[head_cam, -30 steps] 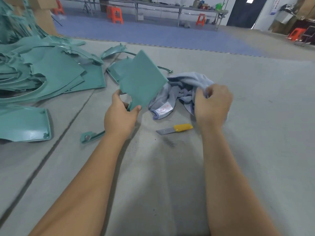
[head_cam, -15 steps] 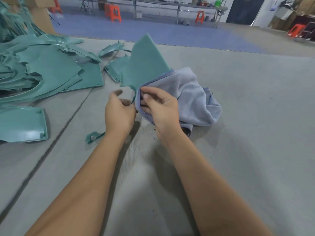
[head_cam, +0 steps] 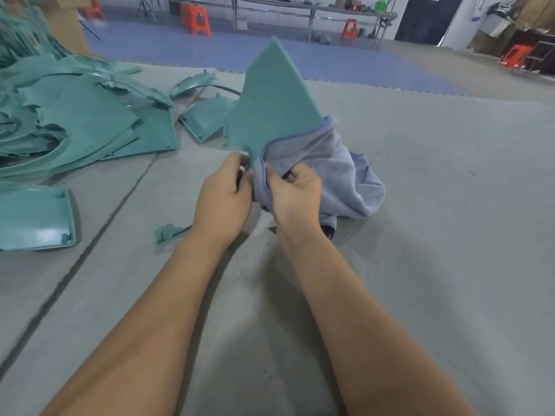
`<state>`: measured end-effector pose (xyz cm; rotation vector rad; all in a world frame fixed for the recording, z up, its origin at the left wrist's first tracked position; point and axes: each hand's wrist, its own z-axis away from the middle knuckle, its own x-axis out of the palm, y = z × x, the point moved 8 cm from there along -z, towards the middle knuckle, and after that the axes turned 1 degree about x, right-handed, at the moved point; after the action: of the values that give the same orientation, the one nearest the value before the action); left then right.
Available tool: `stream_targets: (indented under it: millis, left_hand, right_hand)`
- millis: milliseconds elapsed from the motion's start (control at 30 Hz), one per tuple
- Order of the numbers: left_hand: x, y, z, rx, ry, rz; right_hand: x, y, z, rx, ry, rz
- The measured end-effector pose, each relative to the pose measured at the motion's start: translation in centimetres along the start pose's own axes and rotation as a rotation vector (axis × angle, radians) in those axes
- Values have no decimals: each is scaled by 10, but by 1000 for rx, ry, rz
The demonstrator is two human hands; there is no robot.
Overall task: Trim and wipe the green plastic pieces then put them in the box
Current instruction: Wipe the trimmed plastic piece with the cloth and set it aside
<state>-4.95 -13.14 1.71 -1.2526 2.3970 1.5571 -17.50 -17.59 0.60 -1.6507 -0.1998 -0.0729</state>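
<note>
Head view: my left hand (head_cam: 223, 202) pinches the green plastic panel (head_cam: 271, 109) upright at its lower tab, exposing its face; my right hand (head_cam: 295, 196) grips the grey-blue cloth (head_cam: 336, 172) against it for wiping.

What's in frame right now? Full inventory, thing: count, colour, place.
held plastic piece: 1, green, upright at centre
cloth: 1, grey-blue, draped over that piece's lower right edge
plastic pile: many, green, on mat at left
curved panel: 1, green, left edge
small offcut: 1, green, beside left wrist
stools: four seen, orange, background
left hand: grips piece's lower corner
right hand: grips cloth
</note>
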Motion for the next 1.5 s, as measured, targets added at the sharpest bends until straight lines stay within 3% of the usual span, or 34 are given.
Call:
stream_targets:
  millis: [233, 367, 500, 567, 667, 833, 933, 1000, 1033, 1100, 1200, 1333, 1500]
  left_hand:
    - [6, 9, -4, 72, -35, -63]
    - [7, 5, -1, 83, -92, -192]
    - [14, 6, 5, 106, -187, -264]
    - [19, 9, 9, 122, -237, -266]
    - [18, 10, 13, 129, -243, -271]
    - [10, 0, 11, 80, -251, -354]
    - [1, -7, 8, 63, -199, -438]
    - [-1, -7, 6, 77, -158, -510]
    - [0, -6, 6, 93, -148, -549]
    - [2, -4, 5, 114, -142, -608]
    - [-5, -5, 4, 127, -103, -672]
    - [-10, 2, 7, 180, -49, -700]
    - [-3, 20, 10, 241, -43, -637]
  right_hand:
    - [-17, -12, -5, -62, 45, -221]
    - [-41, -14, -17, -61, 202, -282]
    - [-70, -10, -20, -33, 447, -81]
    - [-72, -15, -20, -99, 486, -3]
    - [-68, -18, -20, -136, 465, 10]
    - [-67, 6, -24, 177, 376, -351]
    - [-63, 10, -28, 303, 202, -610]
    - [-49, 1, -30, 271, 34, -730]
    - [-48, -1, -30, 239, 21, -571]
    - [-50, -10, -29, 107, 71, 1]
    - [-38, -17, -28, -117, -21, 410]
    - [-48, -9, -38, -26, 49, 535]
    - [-65, -6, -41, 114, 118, 352]
